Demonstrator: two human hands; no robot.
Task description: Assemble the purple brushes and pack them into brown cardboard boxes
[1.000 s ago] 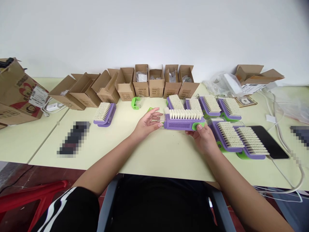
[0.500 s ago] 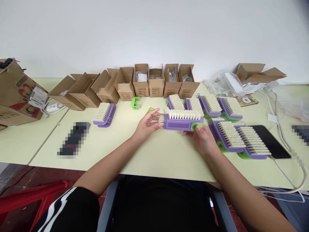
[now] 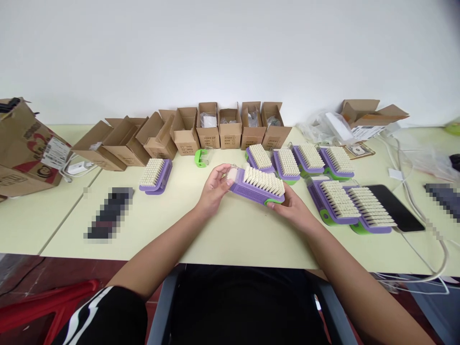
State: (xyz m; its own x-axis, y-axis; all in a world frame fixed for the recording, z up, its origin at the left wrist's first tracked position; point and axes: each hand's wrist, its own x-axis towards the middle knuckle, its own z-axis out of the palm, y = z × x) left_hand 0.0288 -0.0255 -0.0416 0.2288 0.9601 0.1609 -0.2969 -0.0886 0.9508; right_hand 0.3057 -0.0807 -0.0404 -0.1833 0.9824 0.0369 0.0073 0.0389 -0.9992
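Observation:
Both my hands hold one purple brush (image 3: pixel 256 186) with cream bristles and a green end, a little above the pale table (image 3: pixel 230 235). My left hand (image 3: pixel 212 189) pinches its left end, fingers curled round it. My right hand (image 3: pixel 289 207) grips the green right end from below. The brush is tilted, left end higher. Several finished purple and green brushes (image 3: pixel 309 160) lie in rows just right of my hands. A single purple brush (image 3: pixel 155 174) lies to the left.
A row of small open cardboard boxes (image 3: pixel 219 128) stands along the back. A green clip piece (image 3: pixel 201 157) lies before them. A big carton (image 3: pixel 28 143) sits far left. At right lie a black phone (image 3: pixel 395 208), white cables (image 3: pixel 413 191) and plastic bags (image 3: pixel 323 127).
The brush has swung from level to tilted and moved slightly left and nearer me. My left hand has closed from loose fingers onto its left end. The view shifted a little.

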